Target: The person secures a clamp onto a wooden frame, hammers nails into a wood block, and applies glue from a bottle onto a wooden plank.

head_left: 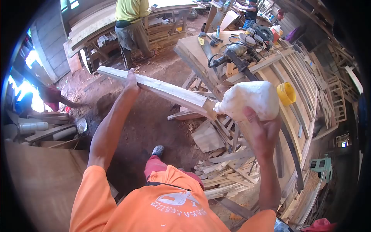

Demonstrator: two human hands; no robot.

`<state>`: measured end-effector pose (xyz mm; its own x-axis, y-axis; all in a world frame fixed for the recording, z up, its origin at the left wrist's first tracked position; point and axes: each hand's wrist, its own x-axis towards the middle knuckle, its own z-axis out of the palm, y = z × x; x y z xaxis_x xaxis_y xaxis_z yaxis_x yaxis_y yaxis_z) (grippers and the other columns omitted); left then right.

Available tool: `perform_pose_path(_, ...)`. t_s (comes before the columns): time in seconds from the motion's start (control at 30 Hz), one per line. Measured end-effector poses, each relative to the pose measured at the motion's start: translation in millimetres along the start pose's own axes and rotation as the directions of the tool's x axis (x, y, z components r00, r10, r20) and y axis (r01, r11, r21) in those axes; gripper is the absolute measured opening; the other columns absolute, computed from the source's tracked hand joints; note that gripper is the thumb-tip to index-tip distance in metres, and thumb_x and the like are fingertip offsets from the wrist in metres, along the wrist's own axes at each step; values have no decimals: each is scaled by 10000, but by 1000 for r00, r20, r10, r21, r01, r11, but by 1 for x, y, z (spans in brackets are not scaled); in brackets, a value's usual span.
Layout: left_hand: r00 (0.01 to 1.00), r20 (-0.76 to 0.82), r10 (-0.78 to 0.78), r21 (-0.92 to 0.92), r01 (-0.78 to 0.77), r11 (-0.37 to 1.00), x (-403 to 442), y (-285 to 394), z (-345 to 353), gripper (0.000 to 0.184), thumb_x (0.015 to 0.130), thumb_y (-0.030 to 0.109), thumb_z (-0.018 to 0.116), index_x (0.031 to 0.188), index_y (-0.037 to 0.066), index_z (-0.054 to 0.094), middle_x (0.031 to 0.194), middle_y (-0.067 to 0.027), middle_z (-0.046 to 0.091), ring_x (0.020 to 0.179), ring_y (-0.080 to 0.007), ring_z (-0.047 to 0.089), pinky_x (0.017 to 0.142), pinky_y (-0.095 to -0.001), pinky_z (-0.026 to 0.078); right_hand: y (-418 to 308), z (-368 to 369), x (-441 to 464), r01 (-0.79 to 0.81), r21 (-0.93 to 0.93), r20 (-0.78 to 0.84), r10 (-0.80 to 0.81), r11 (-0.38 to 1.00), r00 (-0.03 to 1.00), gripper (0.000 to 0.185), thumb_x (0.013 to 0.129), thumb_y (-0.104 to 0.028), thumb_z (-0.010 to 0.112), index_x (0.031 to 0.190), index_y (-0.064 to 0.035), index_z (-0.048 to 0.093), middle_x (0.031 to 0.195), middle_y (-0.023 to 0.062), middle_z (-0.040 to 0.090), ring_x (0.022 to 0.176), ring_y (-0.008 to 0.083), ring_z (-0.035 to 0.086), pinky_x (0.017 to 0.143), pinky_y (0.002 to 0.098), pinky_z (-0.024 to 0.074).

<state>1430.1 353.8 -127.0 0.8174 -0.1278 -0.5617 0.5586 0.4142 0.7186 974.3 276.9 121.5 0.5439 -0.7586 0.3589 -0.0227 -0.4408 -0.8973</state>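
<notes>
My left hand (132,82) is closed around a long pale wooden beam (170,91), near its far left end. The beam slants down to the right in front of me. Its near end has a narrower tongue of wood (210,107). My right hand (262,131) grips a white plastic jug (251,98), tipped on its side. The jug's spout (218,108) points left and is right by the tongue; whether they touch I cannot tell. A yellow cup-like container (286,94) is just right of the jug.
A workbench (193,46) at the right carries a power tool (234,52), a handsaw (205,41) and cables. Wood offcuts (228,170) are heaped below it. Long wooden strips (305,73) lie at the right. A person in a yellow shirt (131,13) stands by another bench (92,27).
</notes>
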Motion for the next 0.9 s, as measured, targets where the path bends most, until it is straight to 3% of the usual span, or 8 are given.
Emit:
perform_pose_path(0.6,1000,30,2,2,-2,1000,-9,-8,-7,578,1003,341,737,1359,-37,484,1211,-148,633,1043,-305,700,912,-491,631,-28,5,0,154,-63,28,-152,986,988,470,915,-44,840,1322,29,615,1226,102,705,1100,164,680,950,316,554)
perform_pose_path(0.77,1000,19,8,-42,-7,999,-11,-10,-8,600,1001,361,739,1368,-39,485,1233,-151,631,1078,-306,695,933,-487,620,-30,5,-2,129,-62,21,-128,990,992,492,913,-49,844,1338,24,607,1227,96,703,1106,161,678,958,317,552)
perform_pose_path(0.9,1000,20,-17,23,17,1000,-23,-5,-7,587,1006,362,734,1366,-30,487,1225,-152,630,1084,-306,693,939,-483,619,-23,8,2,70,14,21,-71,997,997,504,909,-65,852,1339,28,607,1226,100,704,1099,163,682,958,322,557)
